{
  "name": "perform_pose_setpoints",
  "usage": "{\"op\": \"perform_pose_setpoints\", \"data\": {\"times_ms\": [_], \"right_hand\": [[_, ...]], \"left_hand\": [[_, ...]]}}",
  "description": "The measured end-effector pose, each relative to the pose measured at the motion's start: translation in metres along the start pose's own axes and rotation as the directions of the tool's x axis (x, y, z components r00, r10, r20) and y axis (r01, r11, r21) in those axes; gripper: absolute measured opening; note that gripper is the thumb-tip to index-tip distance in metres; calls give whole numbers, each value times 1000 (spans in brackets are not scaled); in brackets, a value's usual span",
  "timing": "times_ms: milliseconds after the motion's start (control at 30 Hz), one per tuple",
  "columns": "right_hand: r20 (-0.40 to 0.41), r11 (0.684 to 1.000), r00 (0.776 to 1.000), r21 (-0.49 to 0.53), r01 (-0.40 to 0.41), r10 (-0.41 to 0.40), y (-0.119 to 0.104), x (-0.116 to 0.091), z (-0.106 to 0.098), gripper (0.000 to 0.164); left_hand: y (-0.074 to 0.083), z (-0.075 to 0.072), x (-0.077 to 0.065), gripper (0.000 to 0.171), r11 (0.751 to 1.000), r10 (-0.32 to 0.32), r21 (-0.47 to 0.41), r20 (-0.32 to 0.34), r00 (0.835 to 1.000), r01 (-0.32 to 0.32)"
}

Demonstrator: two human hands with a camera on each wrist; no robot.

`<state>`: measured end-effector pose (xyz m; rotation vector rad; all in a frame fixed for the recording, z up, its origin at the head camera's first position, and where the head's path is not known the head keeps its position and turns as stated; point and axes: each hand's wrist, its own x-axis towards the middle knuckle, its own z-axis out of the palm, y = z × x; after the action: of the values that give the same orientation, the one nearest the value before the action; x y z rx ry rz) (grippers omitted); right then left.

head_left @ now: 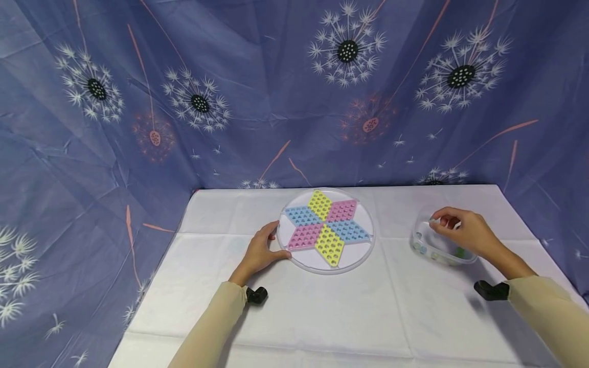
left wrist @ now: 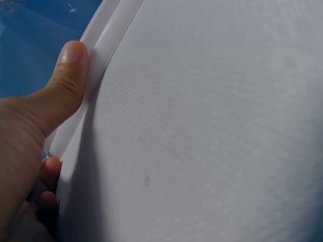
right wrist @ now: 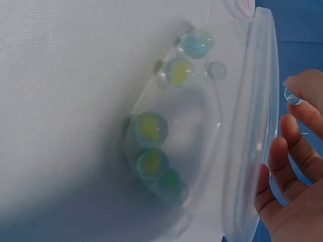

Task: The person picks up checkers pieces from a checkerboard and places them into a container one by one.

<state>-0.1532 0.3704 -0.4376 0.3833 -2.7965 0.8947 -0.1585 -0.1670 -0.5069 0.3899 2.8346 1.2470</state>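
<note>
A round Chinese checkers board (head_left: 299, 260) lies on the white-covered table, its six-pointed star in yellow, pink and blue with rows of small holes. My left hand (head_left: 259, 253) rests against the board's left rim, thumb and fingers spread along the edge. In the left wrist view the thumb (left wrist: 71, 75) lies straight on the pale rim. Over a clear plastic container (head_left: 416, 232), my right hand (head_left: 467, 232) pinches a marble (right wrist: 291, 96) between thumb and forefinger. That marble is clear with light blue in it and partly hidden by the fingertips.
Several glass marbles (right wrist: 150, 129) with yellow, blue or green swirls sit along the container's bottom. The container stands right of the board on the white cloth (head_left: 331, 312). A blue dandelion-print curtain (head_left: 276, 92) hangs behind the table and at its sides.
</note>
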Motion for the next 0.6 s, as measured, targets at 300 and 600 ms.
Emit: {"op": "perform_pose_setpoints", "data": {"times_ms": [300, 600], "right_hand": [[83, 999, 996, -48, -25, 29, 8, 0, 4, 17], [95, 999, 995, -49, -10, 14, 10, 0, 5, 15]], "left_hand": [[-1, 0, 0, 103, 1000, 15, 5, -4, 1000, -15], [-1, 0, 0, 103, 1000, 4, 5, -1, 1000, -4]]}}
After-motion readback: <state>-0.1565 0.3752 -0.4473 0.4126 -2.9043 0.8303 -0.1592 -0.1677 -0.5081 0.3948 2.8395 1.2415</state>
